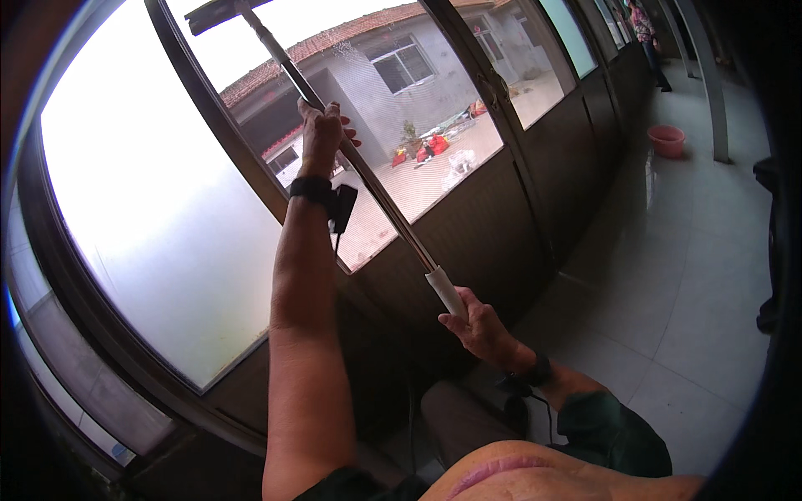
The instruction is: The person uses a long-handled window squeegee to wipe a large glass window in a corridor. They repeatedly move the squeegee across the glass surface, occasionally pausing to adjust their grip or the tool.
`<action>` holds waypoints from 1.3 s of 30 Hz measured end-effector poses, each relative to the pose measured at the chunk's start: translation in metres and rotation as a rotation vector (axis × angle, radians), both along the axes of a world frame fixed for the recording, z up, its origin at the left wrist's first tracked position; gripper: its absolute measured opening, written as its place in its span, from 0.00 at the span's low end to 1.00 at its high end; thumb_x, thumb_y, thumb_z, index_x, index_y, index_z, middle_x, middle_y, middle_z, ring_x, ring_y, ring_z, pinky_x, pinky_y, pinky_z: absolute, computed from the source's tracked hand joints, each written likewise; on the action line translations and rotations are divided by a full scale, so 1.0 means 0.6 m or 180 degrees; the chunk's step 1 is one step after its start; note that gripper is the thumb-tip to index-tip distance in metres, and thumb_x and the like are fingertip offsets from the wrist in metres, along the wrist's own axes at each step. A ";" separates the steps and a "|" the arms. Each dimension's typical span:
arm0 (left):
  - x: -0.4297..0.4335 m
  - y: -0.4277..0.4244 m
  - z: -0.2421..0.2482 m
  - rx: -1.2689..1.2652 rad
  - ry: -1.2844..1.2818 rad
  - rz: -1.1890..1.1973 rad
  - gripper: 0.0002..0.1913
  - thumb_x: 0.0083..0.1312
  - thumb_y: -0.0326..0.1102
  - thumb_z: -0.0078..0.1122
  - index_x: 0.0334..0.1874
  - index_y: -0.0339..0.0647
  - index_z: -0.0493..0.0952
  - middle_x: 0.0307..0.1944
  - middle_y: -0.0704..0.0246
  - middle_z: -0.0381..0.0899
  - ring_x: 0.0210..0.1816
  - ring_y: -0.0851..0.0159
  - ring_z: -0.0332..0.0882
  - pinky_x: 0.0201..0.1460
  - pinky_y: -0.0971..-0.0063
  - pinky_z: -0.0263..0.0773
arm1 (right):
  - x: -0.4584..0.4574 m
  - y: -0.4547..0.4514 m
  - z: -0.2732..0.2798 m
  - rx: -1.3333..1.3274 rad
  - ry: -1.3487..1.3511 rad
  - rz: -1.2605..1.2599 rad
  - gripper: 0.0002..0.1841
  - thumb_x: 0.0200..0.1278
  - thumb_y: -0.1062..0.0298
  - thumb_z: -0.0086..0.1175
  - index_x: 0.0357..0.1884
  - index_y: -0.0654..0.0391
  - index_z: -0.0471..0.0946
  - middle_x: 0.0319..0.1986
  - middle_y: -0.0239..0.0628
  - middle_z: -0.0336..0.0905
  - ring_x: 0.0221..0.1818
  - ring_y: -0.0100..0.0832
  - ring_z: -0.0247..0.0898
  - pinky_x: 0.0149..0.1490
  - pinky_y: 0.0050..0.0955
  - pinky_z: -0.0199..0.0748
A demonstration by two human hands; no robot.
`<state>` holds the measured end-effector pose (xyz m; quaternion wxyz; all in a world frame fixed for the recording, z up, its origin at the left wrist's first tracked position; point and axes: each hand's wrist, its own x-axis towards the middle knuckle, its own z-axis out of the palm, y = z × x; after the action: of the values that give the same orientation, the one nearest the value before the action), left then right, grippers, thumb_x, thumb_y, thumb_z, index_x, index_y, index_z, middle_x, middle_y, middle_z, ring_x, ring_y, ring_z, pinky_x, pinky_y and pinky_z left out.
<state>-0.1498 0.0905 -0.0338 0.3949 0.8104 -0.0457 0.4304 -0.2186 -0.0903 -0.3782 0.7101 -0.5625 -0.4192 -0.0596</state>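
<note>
My left hand (322, 133) is wrapped around the upper part of a metal pole (382, 195), in front of a clear window pane. Lower down, my right hand (481, 325) grips the pole's pale end sleeve (446, 292). At the pole's top is a dark, flat, wide head (216, 15), seen against the upper part of the glass; whether it touches the pane I cannot tell. The pole slants from upper left to lower right. Both wrists wear black straps with small devices and cables.
A frosted pane (156, 219) in a dark frame stands at left. Door handles (493, 91) sit on the frame right of the clear pane. On the tiled floor (677, 282) are a pink bucket (666, 141) and a grey post (714, 94). Another person (645, 37) stands far back.
</note>
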 end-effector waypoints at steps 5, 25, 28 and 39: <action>0.045 -0.001 -0.138 -0.0147 0.0244 -0.0452 0.23 0.71 0.35 0.48 0.59 0.37 0.48 0.33 0.58 0.71 0.30 0.60 0.77 0.27 0.65 0.80 | 0.017 -0.044 -0.088 -0.0725 -0.0074 -0.0710 0.18 0.65 0.62 0.57 0.50 0.61 0.67 0.31 0.54 0.74 0.29 0.50 0.74 0.36 0.39 0.72; -0.133 -0.242 -0.766 -0.1400 0.2068 -0.1384 0.31 0.70 0.31 0.50 0.66 0.38 0.40 0.28 0.64 0.71 0.23 0.64 0.78 0.30 0.71 0.79 | -0.244 -0.410 -0.695 -0.2795 0.1106 -0.0563 0.22 0.54 0.59 0.60 0.47 0.64 0.74 0.36 0.57 0.79 0.40 0.60 0.76 0.45 0.47 0.75; -0.072 -0.219 -0.669 -0.1082 0.1724 -0.1671 0.32 0.69 0.32 0.54 0.64 0.35 0.43 0.36 0.60 0.74 0.32 0.63 0.80 0.36 0.70 0.79 | -0.175 -0.360 -0.589 -0.2611 0.1009 -0.0828 0.23 0.56 0.57 0.59 0.48 0.64 0.73 0.37 0.58 0.78 0.41 0.58 0.75 0.46 0.47 0.74; -0.264 -0.106 -0.699 -0.0573 0.2538 -0.1652 0.18 0.71 0.34 0.54 0.60 0.35 0.69 0.50 0.67 0.75 0.48 0.68 0.76 0.54 0.72 0.73 | 0.258 -0.158 0.071 -0.0396 0.0341 -0.0016 0.14 0.66 0.58 0.56 0.35 0.56 0.68 0.17 0.28 0.67 0.15 0.20 0.63 0.21 0.24 0.65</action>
<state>-0.3082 0.0270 -0.4530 0.5445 0.8367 -0.0540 -0.0241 -0.0637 -0.1849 -0.3358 0.6951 -0.6089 -0.3822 -0.0050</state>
